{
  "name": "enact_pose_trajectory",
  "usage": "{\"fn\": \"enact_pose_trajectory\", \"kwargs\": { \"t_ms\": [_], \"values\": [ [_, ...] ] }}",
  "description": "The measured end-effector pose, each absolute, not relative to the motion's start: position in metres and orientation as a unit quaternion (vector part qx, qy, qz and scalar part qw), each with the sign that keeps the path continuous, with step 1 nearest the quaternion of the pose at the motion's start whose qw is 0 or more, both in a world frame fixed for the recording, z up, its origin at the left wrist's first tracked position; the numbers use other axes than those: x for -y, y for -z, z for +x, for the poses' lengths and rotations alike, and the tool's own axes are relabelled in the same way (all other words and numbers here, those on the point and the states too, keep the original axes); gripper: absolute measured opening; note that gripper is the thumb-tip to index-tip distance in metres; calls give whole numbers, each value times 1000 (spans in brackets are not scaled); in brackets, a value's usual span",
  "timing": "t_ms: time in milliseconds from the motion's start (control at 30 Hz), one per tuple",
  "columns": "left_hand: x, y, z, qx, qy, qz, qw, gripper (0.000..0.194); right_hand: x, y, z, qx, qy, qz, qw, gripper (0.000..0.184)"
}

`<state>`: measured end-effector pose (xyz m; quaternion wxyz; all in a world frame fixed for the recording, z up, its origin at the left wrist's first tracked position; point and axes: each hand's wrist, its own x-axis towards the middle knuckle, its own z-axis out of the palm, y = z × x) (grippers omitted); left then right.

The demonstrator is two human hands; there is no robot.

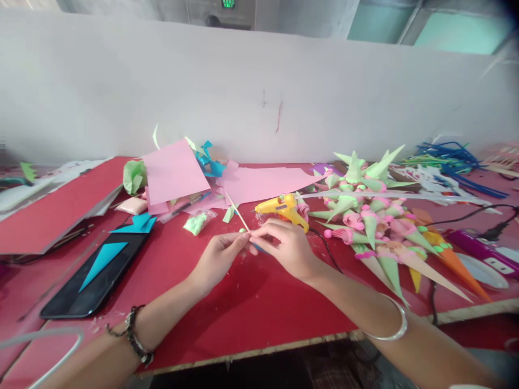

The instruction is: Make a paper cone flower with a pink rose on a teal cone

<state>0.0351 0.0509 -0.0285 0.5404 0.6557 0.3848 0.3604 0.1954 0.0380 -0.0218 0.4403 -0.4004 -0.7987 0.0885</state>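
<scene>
Over the middle of the red table, my left hand [222,255] and my right hand [287,244] meet with fingertips pinched together. Between them is the lower end of a thin wooden stick [238,210], which slants up and to the left. A small green ball [242,230] shows just by the left thumb. Below the right fingers, a bit of blue paper [259,247] peeks out; most of it is hidden, and I cannot tell which hand bears it. Right behind my right hand lies a yellow glue gun [284,207].
Several paper cone flowers [371,221] are heaped at the right, near a purple power strip [482,251]. Pink sheets [178,173] and a bag of green clay [198,222] lie behind. On the left, a black phone [109,270] carries blue paper pieces [103,262]. A white partition [162,81] closes the back.
</scene>
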Motion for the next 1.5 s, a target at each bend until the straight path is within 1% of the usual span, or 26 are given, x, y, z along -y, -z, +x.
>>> {"fn": "enact_pose_trajectory", "kwargs": {
  "t_ms": [67, 167, 267, 433, 533, 600, 667, 733, 833, 967, 1033, 1133, 1233, 1300, 1367, 1433, 1500],
  "values": [
    [-50, 28, 36, -374, -366, 643, 560, 30, -39, 22, 197, 807, -56, -391, 439, 13],
    [-48, 29, 37, -341, -375, 597, 622, 27, -39, 21, 196, 810, -11, -379, 447, 18],
    [-48, 31, 37, -305, -376, 551, 680, 26, -37, 20, 192, 806, 0, -357, 472, 21],
    [-50, 35, 38, -294, -395, 520, 697, 28, -32, 17, 184, 799, -68, -344, 489, 25],
    [-51, 34, 38, -301, -420, 513, 685, 33, -30, 16, 181, 786, -150, -344, 492, 26],
    [-51, 33, 39, -306, -436, 519, 669, 35, -30, 16, 180, 768, -211, -347, 495, 27],
    [-51, 33, 39, -320, -440, 535, 647, 36, -30, 17, 179, 748, -245, -355, 505, 26],
    [-51, 32, 39, -336, -430, 553, 629, 36, -30, 17, 179, 734, -241, -366, 519, 24],
    [-48, 32, 40, -353, -407, 581, 610, 34, -30, 17, 181, 729, -204, -380, 532, 21],
    [-45, 31, 41, -367, -393, 609, 583, 31, -33, 13, 186, 721, -175, -390, 545, 10],
    [-46, 30, 41, -382, -390, 614, 570, 29, -35, 13, 187, 706, -178, -400, 556, 7],
    [-49, 28, 40, -414, -371, 625, 549, 25, -39, 16, 190, 667, -201, -430, 575, 11],
    [-52, 28, 39, -427, -335, 658, 521, 25, -42, 20, 192, 655, -244, -432, 569, 10],
    [-52, 27, 38, -429, -332, 699, 466, 23, -43, 22, 193, 674, -273, -418, 544, 11],
    [-51, 26, 36, -436, -341, 740, 383, 25, -43, 22, 193, 695, -284, -410, 518, 15],
    [-50, 26, 35, -442, -346, 766, 313, 30, -43, 20, 193, 708, -275, -411, 504, 19],
    [-51, 26, 33, -444, -333, 785, 275, 33, -43, 19, 194, 718, -257, -418, 494, 22]
  ]
}}
